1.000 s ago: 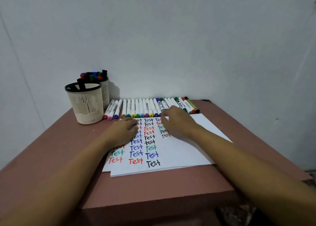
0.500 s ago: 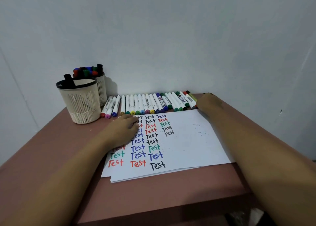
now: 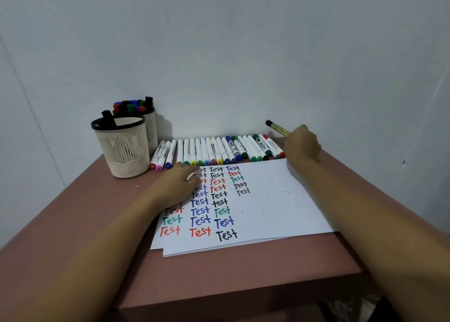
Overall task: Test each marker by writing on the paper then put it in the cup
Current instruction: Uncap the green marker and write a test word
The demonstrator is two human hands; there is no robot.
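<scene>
Marker, yellow-green barrel, black cap [image 3: 277,128]: held clear of the table in the right hand [image 3: 302,144], whose fingers curl round its lower end. Its long axis slants up and to the left from the fist, with the capped end farthest from the hand and toward the wall. The cap appears to be on, though the view is small.

Paper [image 3: 267,207]: just below that hand, its blank right part the nearest.

Left hand [image 3: 177,187]: resting on the written columns, fingers laid flat, holding nothing.

Mesh cup [image 3: 121,156]: well apart to the left, nearer the left hand.

Row of markers [image 3: 214,151]: between the paper and the wall.
</scene>
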